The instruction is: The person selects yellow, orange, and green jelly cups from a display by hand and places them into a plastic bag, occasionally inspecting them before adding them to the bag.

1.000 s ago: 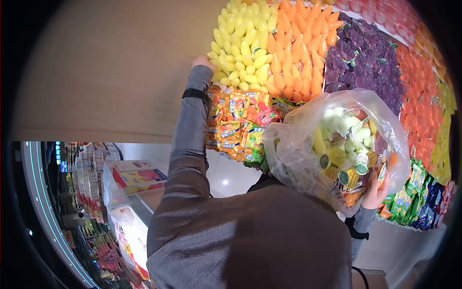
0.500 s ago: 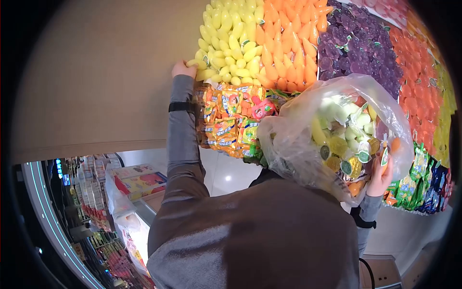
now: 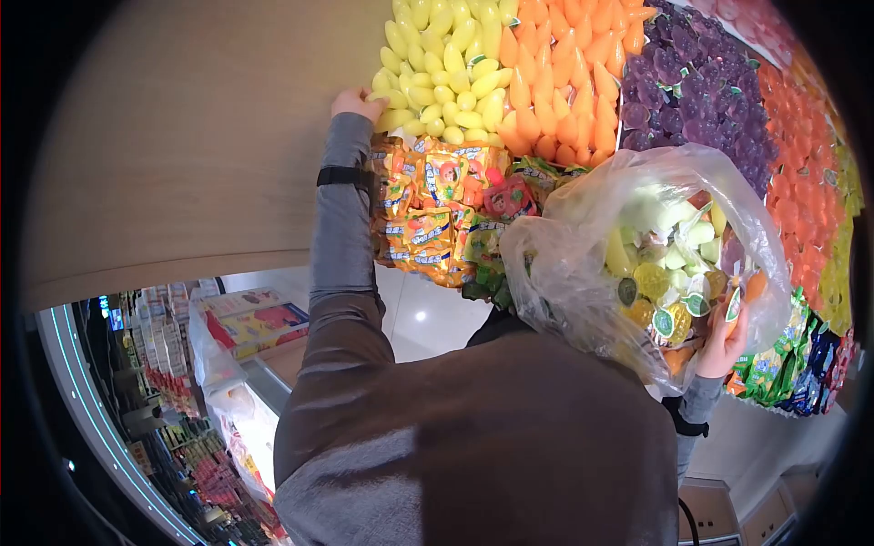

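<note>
My left hand is at the left edge of a bed of yellow banana-shaped jellies. Its fingers are curled against a yellow jelly at that edge, and the fingertips are partly hidden. On the right, my right hand grips the side of a clear plastic bag. The bag gapes upward and holds several fruit-shaped jellies, pale green, yellow and orange. Beside my right fingers are an orange piece and a green leaf-shaped label.
Orange carrot-shaped jellies, purple grape-like ones and red-orange ones lie in rows beyond. Orange candy packets sit below my left hand; green packets lie at right. A wooden panel stands left.
The view has shifted slightly, with the bag now a little farther right. My left hand remains at the yellow jellies' edge, and the yellow piece at its fingers now lies among the others.
</note>
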Motion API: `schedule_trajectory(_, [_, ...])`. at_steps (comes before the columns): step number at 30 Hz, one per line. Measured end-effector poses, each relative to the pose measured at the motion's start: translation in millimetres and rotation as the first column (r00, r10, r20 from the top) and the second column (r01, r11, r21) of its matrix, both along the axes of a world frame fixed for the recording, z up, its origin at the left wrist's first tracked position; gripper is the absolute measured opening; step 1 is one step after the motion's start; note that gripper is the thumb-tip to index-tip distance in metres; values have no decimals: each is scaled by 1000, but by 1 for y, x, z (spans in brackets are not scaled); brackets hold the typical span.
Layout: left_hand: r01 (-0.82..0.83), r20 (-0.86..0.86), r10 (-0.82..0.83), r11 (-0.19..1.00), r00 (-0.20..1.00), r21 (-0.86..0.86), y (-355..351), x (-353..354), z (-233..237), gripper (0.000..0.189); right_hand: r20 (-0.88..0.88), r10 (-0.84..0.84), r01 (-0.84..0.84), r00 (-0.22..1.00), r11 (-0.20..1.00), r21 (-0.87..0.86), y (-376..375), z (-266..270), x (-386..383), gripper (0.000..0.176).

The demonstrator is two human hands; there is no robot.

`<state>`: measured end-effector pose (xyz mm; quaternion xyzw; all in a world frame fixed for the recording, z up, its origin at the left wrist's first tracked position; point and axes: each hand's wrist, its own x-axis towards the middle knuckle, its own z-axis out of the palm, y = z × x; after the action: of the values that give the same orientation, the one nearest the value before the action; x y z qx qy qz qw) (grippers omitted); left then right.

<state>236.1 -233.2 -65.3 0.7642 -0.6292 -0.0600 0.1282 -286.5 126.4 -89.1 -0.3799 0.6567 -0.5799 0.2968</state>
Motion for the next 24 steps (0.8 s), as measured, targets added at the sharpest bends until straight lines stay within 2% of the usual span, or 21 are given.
schedule_trajectory(6, [6, -41, 0, 992, 999, 129, -11, -12, 6, 43, 6, -1, 1, 1000, 1000, 0, -2, -5, 0, 16])
schedule_trajectory(9, [8, 6, -9, 993, 1000, 119, -11, -15, 7, 44, 3, 11, -11, 1000, 1000, -4, -3, -5, 1, 14])
schedule_trajectory(10, [13, 105, -20, 998, 994, 65, -6, -19, 6, 42, -18, 30, -30, 999, 999, -12, -4, -6, 0, 14])
schedule_trajectory(13, [66, 107, -55, 993, 993, -97, 12, -18, 7, 43, -53, 48, -49, 997, 998, -35, -1, -1, -1, 12])
schedule_trajectory(15, [73, -60, -107, 910, 992, -408, 42, -35, 33, 38, -39, 40, -42, 998, 998, -36, 5, 27, 7, 11])
schedule_trajectory(17, [121, -375, -375, 825, 848, -552, 89, -93, 89, 30, 34, -15, 17, 999, 998, -54, 10, 59, 21, 16])
schedule_trajectory(18, [249, -326, -496, 780, 804, -574, 118, -124, 114, 30, -198, 35, -63, 980, 988, -138, 8, 71, 27, 17])
schedule_trajectory(19, [362, -277, -602, 722, 749, -590, 146, -153, 134, 29, -423, 73, -171, 903, 965, -199, 3, 80, 33, 19])
schedule_trajectory(20, [519, -351, -692, 713, 631, -472, 174, -177, 151, 30, -410, 122, -219, 904, 956, -197, -1, 91, 42, 21])
schedule_trajectory(21, [665, -436, -748, 655, 501, -359, 197, -196, 157, 30, -397, 171, -267, 902, 942, -201, -5, 100, 52, 23])
schedule_trajectory(23, [844, -473, -853, 408, 218, -347, 226, -224, 140, 31, -355, 361, -432, 863, 890, -146, -17, 109, 67, 29])
schedule_trajectory(24, [875, -503, -851, 351, 150, -334, 235, -237, 131, 31, -320, 492, -542, 810, 836, -87, -25, 111, 71, 33])
